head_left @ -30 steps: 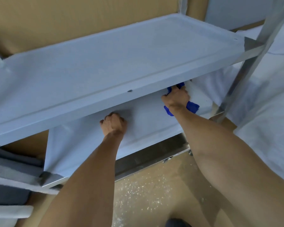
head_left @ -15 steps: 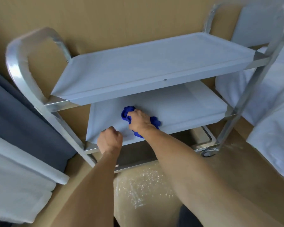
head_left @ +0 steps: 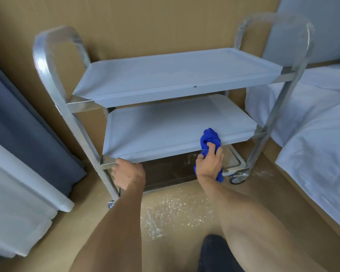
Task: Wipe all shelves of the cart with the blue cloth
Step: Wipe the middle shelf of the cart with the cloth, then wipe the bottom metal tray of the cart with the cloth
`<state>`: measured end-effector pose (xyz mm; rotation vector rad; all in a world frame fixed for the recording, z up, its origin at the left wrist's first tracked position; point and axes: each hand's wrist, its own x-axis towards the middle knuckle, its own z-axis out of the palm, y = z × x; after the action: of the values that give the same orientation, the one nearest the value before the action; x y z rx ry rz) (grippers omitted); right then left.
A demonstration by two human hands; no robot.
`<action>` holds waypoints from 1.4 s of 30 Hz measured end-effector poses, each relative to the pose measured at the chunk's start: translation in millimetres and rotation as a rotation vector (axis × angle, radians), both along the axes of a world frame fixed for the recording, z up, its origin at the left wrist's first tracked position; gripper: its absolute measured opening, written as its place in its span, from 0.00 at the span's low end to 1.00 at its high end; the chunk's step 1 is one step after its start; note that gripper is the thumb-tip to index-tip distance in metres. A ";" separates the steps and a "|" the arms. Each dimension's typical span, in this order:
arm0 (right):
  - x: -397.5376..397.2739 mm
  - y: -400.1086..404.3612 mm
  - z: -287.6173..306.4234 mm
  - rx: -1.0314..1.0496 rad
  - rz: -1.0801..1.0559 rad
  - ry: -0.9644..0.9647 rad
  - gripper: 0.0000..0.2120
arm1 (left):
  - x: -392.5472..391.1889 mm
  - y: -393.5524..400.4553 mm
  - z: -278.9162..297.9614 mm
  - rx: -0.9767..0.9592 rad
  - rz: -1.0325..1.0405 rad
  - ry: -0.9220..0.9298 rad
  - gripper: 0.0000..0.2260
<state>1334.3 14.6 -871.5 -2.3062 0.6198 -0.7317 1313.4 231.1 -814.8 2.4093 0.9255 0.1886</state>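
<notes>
We're looking down on the cart, a metal frame with three shelves stacked one above another. The top shelf and the middle shelf both wear a pale film; the bottom shelf shows bare, darker metal. Our right hand sits at the front edge of the middle shelf, towards its right end, fingers curled tight around the blue cloth. The cloth is bunched up: its upper part lies on the shelf's front lip, and a tail hangs down below the wrist in front of the bottom shelf. Over on the other side, our left hand is at the front left corner of that same middle shelf, thumb touching the metal rail under it; how the rest of its fingers sit, we can't tell from here. A caster shows at the right front leg. White specks are scattered over the brown floor just before the cart, and white bedding lies close on the right.
</notes>
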 end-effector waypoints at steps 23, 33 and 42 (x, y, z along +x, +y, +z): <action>52.7 216.4 -136.4 0.045 0.645 0.204 0.26 | 55.9 112.9 -124.2 -0.108 0.220 -0.229 0.12; 116.0 317.0 -204.6 -0.432 0.656 0.331 0.13 | 90.5 145.6 -185.6 0.056 0.236 -0.499 0.17; 103.6 290.3 -202.4 -0.298 0.654 0.371 0.16 | 88.9 133.3 -184.9 -0.142 0.296 -0.471 0.24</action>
<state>1437.9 304.9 -1073.9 -2.7145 -0.1264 -0.0851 1402.4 364.4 -999.7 1.9618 1.0197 0.7377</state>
